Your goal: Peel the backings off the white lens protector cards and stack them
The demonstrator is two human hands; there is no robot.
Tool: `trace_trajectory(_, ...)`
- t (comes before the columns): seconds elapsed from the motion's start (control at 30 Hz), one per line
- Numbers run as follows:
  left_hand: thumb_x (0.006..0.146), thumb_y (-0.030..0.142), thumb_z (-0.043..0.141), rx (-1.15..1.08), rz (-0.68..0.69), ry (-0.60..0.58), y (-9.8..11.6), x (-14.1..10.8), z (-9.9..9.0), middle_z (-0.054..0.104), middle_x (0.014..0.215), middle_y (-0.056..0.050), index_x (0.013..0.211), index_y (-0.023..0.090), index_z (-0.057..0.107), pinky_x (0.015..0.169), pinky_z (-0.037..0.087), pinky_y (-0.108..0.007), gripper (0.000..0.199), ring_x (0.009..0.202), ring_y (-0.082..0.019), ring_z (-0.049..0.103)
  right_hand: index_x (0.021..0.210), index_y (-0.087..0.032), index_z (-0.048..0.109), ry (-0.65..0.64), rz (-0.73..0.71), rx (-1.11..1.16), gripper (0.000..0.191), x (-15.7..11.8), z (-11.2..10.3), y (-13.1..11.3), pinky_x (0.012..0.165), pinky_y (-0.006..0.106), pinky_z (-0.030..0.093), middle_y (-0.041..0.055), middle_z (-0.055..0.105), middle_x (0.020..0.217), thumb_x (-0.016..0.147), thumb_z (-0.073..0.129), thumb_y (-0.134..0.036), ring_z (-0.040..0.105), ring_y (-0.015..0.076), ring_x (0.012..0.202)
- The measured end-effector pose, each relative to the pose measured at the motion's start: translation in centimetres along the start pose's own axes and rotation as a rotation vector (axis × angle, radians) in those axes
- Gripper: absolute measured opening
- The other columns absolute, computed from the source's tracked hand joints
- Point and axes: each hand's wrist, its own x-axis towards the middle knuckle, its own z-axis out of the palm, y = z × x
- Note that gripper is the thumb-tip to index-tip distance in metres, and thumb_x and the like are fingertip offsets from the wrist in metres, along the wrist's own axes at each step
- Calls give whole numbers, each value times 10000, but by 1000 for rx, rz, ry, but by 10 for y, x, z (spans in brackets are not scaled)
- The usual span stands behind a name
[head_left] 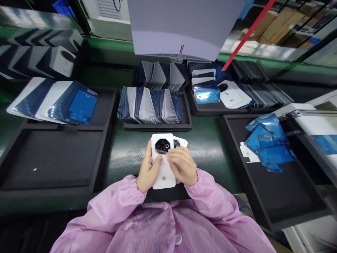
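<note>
A white phone back cover (164,181) with a dark camera window is held upright before my chest. My left hand (148,171) grips it along the left edge, thumb lying on the front face. Just below the camera window, my right hand (184,165) has its fingertips bent together against the cover; what they pinch, if anything, is too small to tell. Behind the cover, a second white back cover (181,142) sticks out to the right, mostly hidden by the first one and my right hand.
Ahead, a black tray (158,127) bears rows of dark and white covers. The left tray (52,158) has fanned covers at its far end. Blue film pieces (273,144) lie in the right tray (292,196). A large pale sheet (179,28) hangs over the bench.
</note>
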Motion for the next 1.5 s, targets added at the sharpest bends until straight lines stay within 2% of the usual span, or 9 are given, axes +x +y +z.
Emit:
trace_trajectory(0.17, 887, 335, 582, -119, -101, -59, -2, -3, 2, 409, 1508, -111, 1493, 257, 201, 1035, 461, -374, 721, 1322, -252, 479, 1425, -158, 343, -20, 451, -100, 738, 3, -5, 4, 1048, 572, 424, 218, 412, 1412, 802, 687, -354, 410, 351, 1333)
trace_trajectory(0.3, 875, 343, 601, -179, -129, -75, -3, -4, 2, 388, 1516, -130, 1483, 246, 214, 1036, 460, -388, 727, 1322, -264, 477, 1333, -200, 450, -23, 561, 72, 572, 3, -7, 10, 1044, 503, 446, 161, 488, 1339, 819, 668, -324, 490, 296, 1262)
trace_trajectory(0.5, 879, 324, 597, -147, -46, 31, -2, 0, 0, 445, 1477, -102, 1451, 254, 288, 1114, 364, -389, 654, 1340, -240, 450, 1346, -244, 338, 559, 647, 218, 568, 5, -22, 27, 928, 442, 536, 121, 587, 1184, 854, 620, -271, 637, 232, 1050)
trace_trajectory(0.57, 873, 340, 600, -162, -76, 58, -1, 0, 0, 474, 1450, -103, 1453, 267, 272, 1079, 404, -406, 670, 1306, -251, 488, 1354, -240, 338, 641, 652, 168, 576, 6, -29, 35, 940, 474, 530, 130, 581, 1198, 852, 619, -270, 629, 245, 1077)
trace_trajectory(0.77, 860, 362, 615, -178, -103, 116, -2, 1, -1, 483, 1440, -103, 1436, 266, 292, 1079, 402, -421, 668, 1304, -261, 488, 1271, -213, 458, 401, 772, 265, 538, 1, -34, 48, 808, 398, 597, 121, 631, 1137, 797, 688, -319, 680, 224, 953)
trace_trajectory(0.97, 870, 329, 605, -220, -99, 115, 1, 2, -2, 496, 1427, -85, 1415, 276, 320, 1102, 381, -419, 618, 1311, -248, 483, 1269, -187, 478, 420, 860, 210, 558, -4, -45, 63, 792, 379, 586, 121, 645, 1126, 773, 697, -321, 676, 222, 945)
trace_trajectory(1.2, 880, 322, 587, -175, -87, 86, 6, 1, -1, 485, 1436, -91, 1419, 268, 326, 1099, 383, -414, 601, 1319, -253, 474, 1189, -206, 570, 1, 669, -151, 443, -5, -22, 51, 815, 478, 542, 102, 650, 1023, 772, 690, -294, 625, 273, 932)
trace_trajectory(1.33, 899, 332, 555, -101, -49, 56, 2, 0, 1, 466, 1454, -91, 1440, 269, 304, 1106, 372, -422, 599, 1332, -253, 461, 1124, -219, 609, 54, 478, -312, 354, 2, -16, 33, 927, 550, 471, 131, 565, 1153, 788, 691, -293, 530, 318, 1106)
trace_trajectory(1.5, 917, 315, 523, 49, 36, 14, -6, -7, 3, 451, 1473, -104, 1470, 246, 279, 1105, 371, -403, 608, 1337, -256, 457, 938, -239, 645, 79, 470, -19, 159, 8, -14, 11, 931, 475, 481, 81, 583, 1088, 795, 704, -275, 570, 253, 1048)
